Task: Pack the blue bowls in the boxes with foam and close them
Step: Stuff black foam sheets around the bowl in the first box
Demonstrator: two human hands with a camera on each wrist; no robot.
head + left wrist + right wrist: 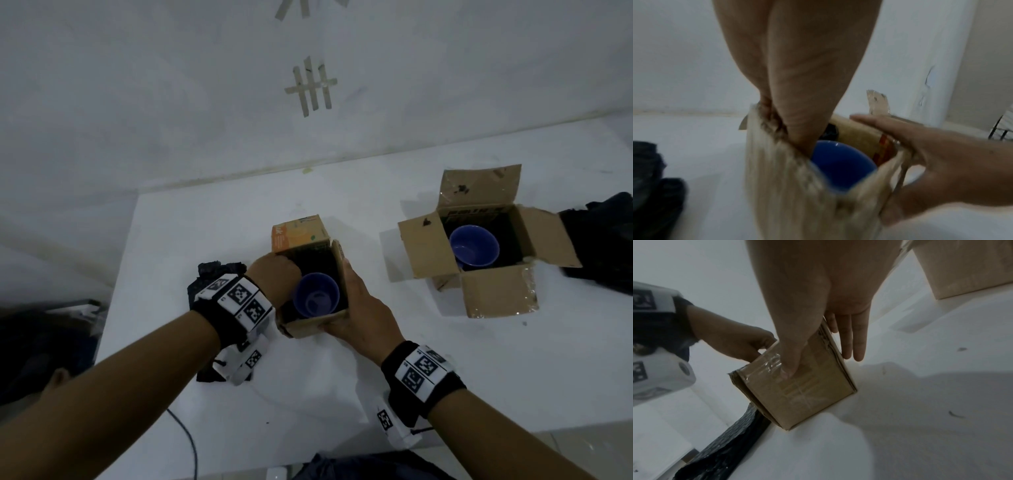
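Both bowls are in, the near bowl [315, 298] inside the small box [308, 326] and the other bowl [474, 250] in the big box [428, 251] across the tabletop [342, 394]; left hand [274, 277] hooks the small box's wall, right hand [359, 308] braces it flat-fingered; flaps stand open, so closing both looks like what's left.

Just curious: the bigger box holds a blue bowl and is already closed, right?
Not quite: the bigger box does hold a blue bowl, but it is open, flaps spread outward, as the head view shows.
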